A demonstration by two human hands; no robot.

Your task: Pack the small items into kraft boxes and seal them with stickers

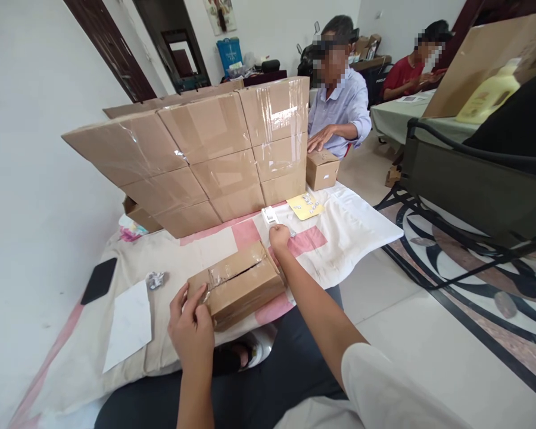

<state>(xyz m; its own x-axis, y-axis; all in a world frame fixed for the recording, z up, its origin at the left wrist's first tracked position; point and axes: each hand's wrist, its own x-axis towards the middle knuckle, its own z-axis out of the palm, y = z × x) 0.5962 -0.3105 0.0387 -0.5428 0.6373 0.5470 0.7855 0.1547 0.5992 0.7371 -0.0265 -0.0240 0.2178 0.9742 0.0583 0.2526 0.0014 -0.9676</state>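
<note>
A taped cardboard box [250,292] lies in front of me on the cloth-covered table, with a narrow gap along its top seam. My left hand [192,325] grips its left end, fingers on the top edge and thumb at the near side. Beyond the box's right end, my right hand [279,236] is closed in a fist; whatever it may hold is hidden. Just past that fist lies a small white device [270,216], and a small shiny piece [292,233] shows at its right. A yellow sheet [301,213] with several small silvery pieces lies farther right.
A wall of joined cardboard panels [218,131] stands across the table. Behind it a co-worker [339,110] rests a hand on a small box [322,173]. At left are a black phone [99,280], white paper [131,322] and crumpled foil [155,280]. A folding chair [464,179] stands right.
</note>
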